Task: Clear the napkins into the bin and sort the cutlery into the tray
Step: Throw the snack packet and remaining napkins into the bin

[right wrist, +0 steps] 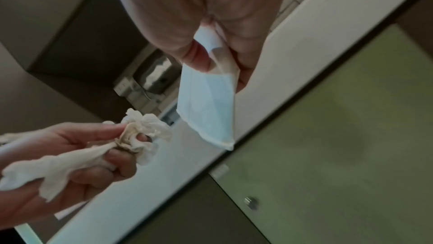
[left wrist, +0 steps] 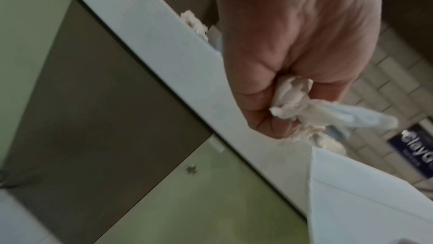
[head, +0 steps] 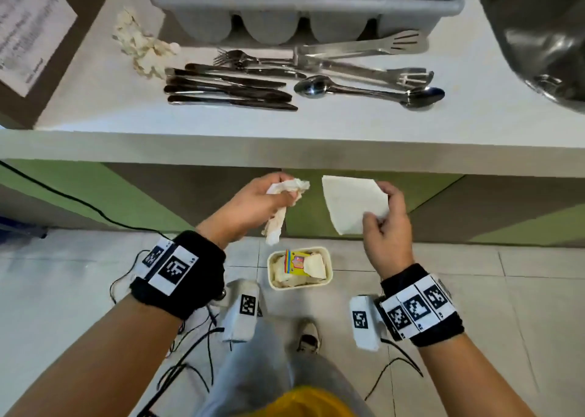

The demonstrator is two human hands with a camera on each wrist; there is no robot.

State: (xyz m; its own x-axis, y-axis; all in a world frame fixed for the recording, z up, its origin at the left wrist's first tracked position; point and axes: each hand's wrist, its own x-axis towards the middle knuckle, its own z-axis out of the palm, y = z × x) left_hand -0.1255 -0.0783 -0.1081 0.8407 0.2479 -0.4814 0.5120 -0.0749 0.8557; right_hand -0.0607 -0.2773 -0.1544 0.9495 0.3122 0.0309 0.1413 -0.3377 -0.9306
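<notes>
**Two napkins held over the bin, cutlery waiting on the counter**

At the centre of the head view, the left hand (head: 253, 203) clutches a crumpled napkin (head: 278, 217), its fingers curled tight round the wad while a twisted tail hangs down. Just to its right, the right hand (head: 384, 223) pinches a flat folded napkin (head: 351, 206) between thumb and fingers by one corner. Both hands hang in front of the counter edge (head: 285, 150), above a small cream bin (head: 327, 266) on the tiled floor at lower centre, which holds paper and a yellow wrapper. On the counter, in the upper half of the frame, a third crumpled napkin (head: 142, 44) lies at upper left. Right of it lie knives (head: 228, 90), forks (head: 240, 58), spoons (head: 367, 92) and tongs (head: 364, 54) in a loose cluster, just in front of the grey compartment tray (head: 304, 1) at the top. A steel sink (head: 538, 36) fills the upper right corner.
</notes>
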